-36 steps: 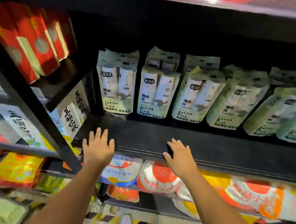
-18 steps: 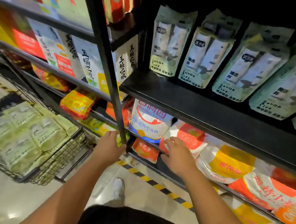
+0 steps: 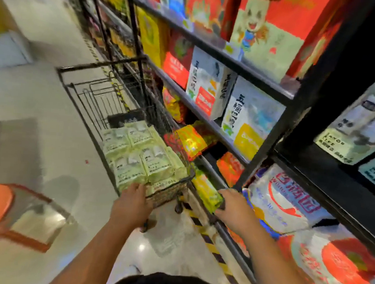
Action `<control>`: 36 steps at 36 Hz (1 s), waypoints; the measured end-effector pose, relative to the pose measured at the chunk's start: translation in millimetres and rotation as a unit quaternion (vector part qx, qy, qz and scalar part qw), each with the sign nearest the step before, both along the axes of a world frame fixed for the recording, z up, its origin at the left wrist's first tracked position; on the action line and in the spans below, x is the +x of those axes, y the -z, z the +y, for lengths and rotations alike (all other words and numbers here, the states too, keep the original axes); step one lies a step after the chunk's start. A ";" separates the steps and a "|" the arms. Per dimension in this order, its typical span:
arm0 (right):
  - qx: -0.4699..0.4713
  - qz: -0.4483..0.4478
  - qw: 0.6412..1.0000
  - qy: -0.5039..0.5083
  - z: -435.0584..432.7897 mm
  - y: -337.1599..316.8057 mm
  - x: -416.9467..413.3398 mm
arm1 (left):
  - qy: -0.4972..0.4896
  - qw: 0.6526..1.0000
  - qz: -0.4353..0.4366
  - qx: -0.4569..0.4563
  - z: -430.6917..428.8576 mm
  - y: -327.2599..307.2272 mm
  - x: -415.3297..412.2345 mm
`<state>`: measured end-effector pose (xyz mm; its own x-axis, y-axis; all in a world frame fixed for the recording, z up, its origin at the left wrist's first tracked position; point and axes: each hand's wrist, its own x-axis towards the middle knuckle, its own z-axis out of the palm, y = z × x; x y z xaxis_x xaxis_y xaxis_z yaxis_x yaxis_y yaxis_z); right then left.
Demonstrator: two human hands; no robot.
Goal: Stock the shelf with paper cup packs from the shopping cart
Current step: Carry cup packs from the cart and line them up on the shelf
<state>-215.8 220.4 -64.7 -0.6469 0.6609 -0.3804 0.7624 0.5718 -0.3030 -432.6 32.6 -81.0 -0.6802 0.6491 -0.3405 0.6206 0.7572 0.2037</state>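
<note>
At cart (image 3: 88,66) | left hand (image 3: 132,204) released, touching paper cup packs (image 3: 137,156) | right hand (image 3: 235,208) grip unclear | shelf pack (image 3: 356,130): "LIFE"

Count: left hand (image 3: 132,204), right hand (image 3: 236,207), two total; shopping cart (image 3: 94,64), one; paper cup packs (image 3: 137,160) in cart, about six showing, blur limits count; shelf (image 3: 308,162) packs, two.
</note>
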 end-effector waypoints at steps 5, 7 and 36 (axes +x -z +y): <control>-0.024 0.012 0.999 -0.033 -17.0 0.8 -100.3 | -0.047 0.999 0.004 0.002 -39.2 4.7 -82.2; -0.027 -0.001 0.998 -0.053 -22.3 3.1 -134.0 | -0.057 0.998 0.009 0.003 -52.8 5.7 -108.2; -0.059 -0.089 0.984 -0.145 74.9 54.9 -371.1 | -0.072 0.996 0.046 -0.033 14.9 71.3 -280.0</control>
<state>-586.9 295.3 -119.6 -0.7181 0.4027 -0.5675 0.6196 0.7413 -0.2581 -712.6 47.5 -152.3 -0.7947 0.5211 -0.3112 0.5186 0.8494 0.0979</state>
